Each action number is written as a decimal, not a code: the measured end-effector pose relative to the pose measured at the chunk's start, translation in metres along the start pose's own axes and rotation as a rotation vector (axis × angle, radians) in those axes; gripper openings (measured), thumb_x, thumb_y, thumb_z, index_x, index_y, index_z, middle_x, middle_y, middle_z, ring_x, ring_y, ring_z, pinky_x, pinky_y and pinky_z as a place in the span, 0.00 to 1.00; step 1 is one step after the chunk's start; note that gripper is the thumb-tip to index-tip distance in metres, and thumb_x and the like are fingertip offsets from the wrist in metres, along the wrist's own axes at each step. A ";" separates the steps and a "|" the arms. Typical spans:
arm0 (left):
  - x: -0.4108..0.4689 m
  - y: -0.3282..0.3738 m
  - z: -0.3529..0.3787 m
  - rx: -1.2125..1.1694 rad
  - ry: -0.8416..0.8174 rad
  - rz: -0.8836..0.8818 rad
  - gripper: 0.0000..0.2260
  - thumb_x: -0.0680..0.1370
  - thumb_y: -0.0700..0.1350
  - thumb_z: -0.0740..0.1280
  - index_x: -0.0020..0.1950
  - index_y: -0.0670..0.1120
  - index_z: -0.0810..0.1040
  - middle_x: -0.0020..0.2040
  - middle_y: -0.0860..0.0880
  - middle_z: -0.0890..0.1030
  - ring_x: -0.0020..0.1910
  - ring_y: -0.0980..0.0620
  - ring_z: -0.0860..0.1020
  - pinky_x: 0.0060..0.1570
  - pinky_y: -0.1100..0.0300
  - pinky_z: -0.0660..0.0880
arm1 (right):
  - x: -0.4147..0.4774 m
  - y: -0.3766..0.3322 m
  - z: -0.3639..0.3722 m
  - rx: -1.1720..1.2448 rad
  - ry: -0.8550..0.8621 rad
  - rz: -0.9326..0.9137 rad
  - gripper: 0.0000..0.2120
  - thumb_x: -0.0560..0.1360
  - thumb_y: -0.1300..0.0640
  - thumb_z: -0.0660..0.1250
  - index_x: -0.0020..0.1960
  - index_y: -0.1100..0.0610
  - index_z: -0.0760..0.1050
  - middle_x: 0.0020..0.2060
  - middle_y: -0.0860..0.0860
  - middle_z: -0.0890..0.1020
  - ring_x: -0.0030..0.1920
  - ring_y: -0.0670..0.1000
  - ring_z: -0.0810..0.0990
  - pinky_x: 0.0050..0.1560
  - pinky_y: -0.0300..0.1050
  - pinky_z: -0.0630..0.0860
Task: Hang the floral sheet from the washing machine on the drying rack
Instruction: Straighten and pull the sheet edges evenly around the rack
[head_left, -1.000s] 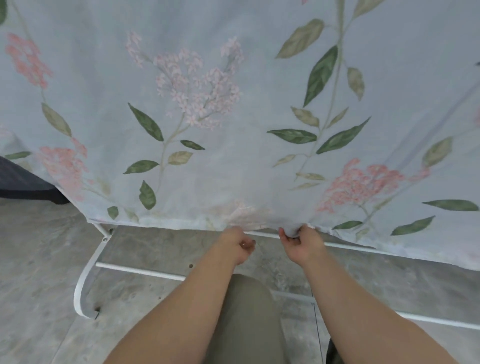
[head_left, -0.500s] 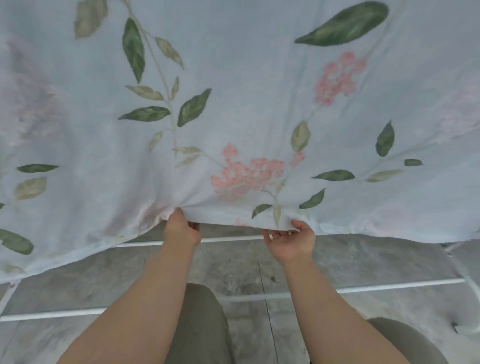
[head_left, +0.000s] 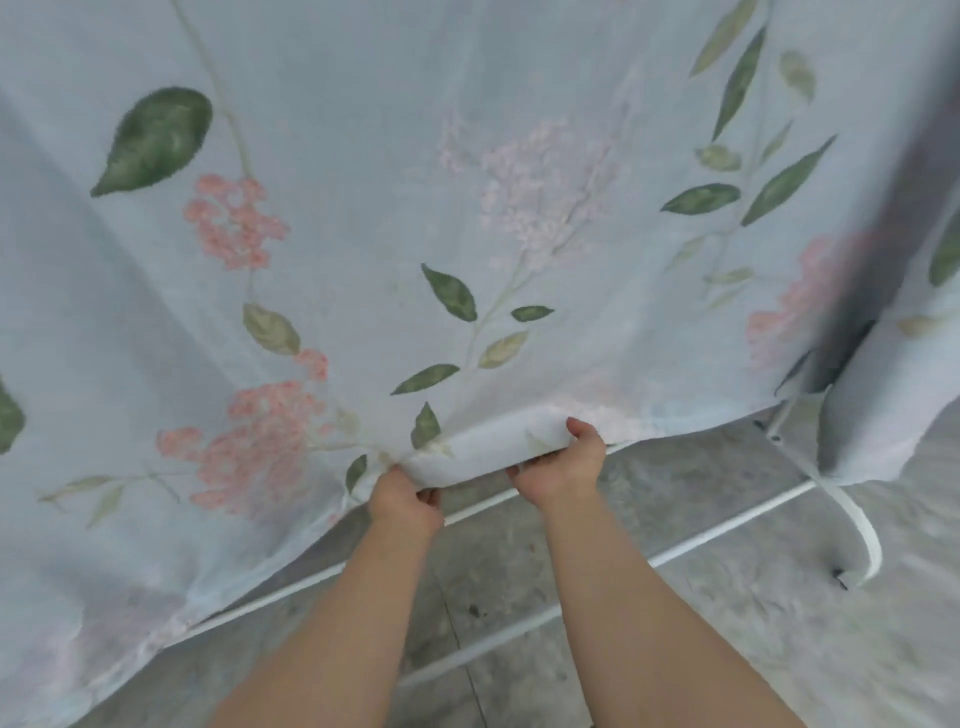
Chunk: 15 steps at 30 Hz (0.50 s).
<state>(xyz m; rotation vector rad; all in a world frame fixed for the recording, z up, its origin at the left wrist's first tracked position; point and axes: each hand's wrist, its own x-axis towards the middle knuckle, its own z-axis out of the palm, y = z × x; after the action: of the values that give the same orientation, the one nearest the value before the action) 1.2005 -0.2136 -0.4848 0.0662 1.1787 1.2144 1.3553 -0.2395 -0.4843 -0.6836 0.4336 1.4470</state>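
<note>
The pale blue floral sheet (head_left: 467, 208), printed with pink blossoms and green leaves, hangs in front of me and fills most of the view. Its lower hem is rolled up between my hands. My left hand (head_left: 405, 499) grips the hem from below at the left end of the fold. My right hand (head_left: 563, 462) pinches the folded hem a little to the right, thumb on top. White bars of the drying rack (head_left: 727, 530) show below the sheet, with a curved foot (head_left: 862, 540) at the right. The rack's top is hidden by the cloth.
A grey marbled tile floor (head_left: 753, 623) lies under the rack. My trouser leg shows between my forearms at the bottom edge. A second hanging fold of the sheet (head_left: 883, 395) drops at the far right beside a rack upright.
The view has swung to the right along the sheet, and the rack's right foot has come in. Both hands have shifted along the hem, which is now rolled up between them.
</note>
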 end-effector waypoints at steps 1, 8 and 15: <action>0.003 0.005 -0.003 -0.017 -0.023 0.002 0.14 0.83 0.43 0.56 0.65 0.48 0.76 0.66 0.47 0.78 0.51 0.47 0.79 0.57 0.54 0.75 | 0.006 -0.016 0.001 0.062 -0.014 -0.034 0.19 0.71 0.46 0.64 0.59 0.54 0.77 0.57 0.55 0.81 0.62 0.62 0.78 0.65 0.60 0.71; -0.003 -0.013 0.010 -0.050 -0.009 -0.048 0.14 0.84 0.50 0.55 0.62 0.45 0.74 0.66 0.46 0.76 0.63 0.45 0.76 0.67 0.52 0.70 | 0.032 -0.117 -0.024 0.240 -0.010 -0.247 0.34 0.73 0.31 0.57 0.71 0.49 0.73 0.67 0.53 0.77 0.68 0.61 0.73 0.70 0.62 0.66; -0.013 -0.062 0.025 -0.044 -0.121 -0.172 0.17 0.78 0.43 0.64 0.67 0.42 0.73 0.65 0.44 0.75 0.67 0.44 0.73 0.72 0.48 0.64 | 0.107 -0.130 -0.075 -0.201 0.212 -0.530 0.52 0.49 0.38 0.53 0.74 0.48 0.63 0.73 0.54 0.68 0.70 0.63 0.70 0.64 0.66 0.71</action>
<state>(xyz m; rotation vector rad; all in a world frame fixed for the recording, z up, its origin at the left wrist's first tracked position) 1.2623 -0.2361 -0.5019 0.0050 1.0309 1.0695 1.5036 -0.2064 -0.5888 -1.0321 0.2425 0.9248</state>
